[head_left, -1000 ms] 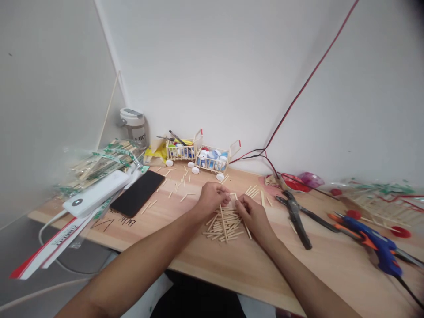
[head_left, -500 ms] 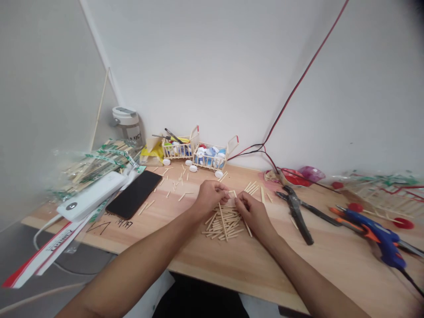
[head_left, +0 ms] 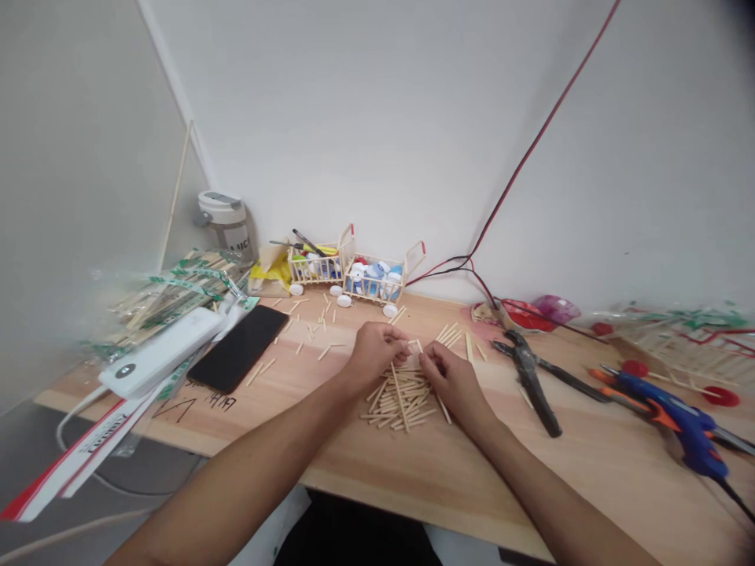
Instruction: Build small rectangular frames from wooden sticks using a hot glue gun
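Observation:
A heap of short wooden sticks lies on the wooden table in front of me. My left hand and my right hand meet just behind the heap. Both have their fingers curled in a pinch around a small stick piece held between them. More loose sticks lie just beyond my hands.
Two small stick-built carts with bottle caps stand by the wall. A black phone, a white power bank and bagged sticks are at left. Black pliers, a blue glue gun and red-black wires are at right.
My hands have stayed pinched together over the heap; the view has shifted slightly, nothing else has moved.

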The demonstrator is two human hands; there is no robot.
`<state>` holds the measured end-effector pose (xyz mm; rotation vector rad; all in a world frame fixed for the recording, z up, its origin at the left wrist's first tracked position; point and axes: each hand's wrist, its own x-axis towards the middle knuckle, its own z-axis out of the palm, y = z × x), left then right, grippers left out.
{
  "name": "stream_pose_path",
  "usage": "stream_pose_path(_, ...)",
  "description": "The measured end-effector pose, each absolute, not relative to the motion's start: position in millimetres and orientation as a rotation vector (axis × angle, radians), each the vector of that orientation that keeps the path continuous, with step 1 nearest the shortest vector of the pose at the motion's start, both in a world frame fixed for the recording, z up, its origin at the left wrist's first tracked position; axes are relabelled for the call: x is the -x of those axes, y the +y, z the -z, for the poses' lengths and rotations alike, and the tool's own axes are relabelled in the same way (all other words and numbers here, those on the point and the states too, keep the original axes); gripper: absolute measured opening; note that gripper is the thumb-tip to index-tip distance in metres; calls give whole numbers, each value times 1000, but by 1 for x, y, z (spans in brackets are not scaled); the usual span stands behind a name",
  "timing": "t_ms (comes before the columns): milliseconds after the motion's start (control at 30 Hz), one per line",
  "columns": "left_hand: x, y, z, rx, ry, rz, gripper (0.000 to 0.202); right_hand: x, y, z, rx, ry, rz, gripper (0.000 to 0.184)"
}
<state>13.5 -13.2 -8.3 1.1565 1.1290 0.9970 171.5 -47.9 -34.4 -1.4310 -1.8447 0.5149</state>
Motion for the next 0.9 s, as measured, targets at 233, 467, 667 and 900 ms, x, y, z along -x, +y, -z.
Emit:
stream_pose_path(233,-13,-13,9,-1145,1119,-1002,10,-171,-47,36,1427,-1844,-518,25)
stream_pose_path(467,-13,-13,11,-1158,1118,-1013,9,-171,-47,36,1444,-1840,-517,25)
stream_pose_path(667,-13,-14,11,-1137,1111,-1017,10,-170,-47,35,1441,-1826,-534,25)
stream_pose_path(900,-13,-13,12,-1141,1102,-1026,10,-172,-47,36,1443,-1847,-536,25)
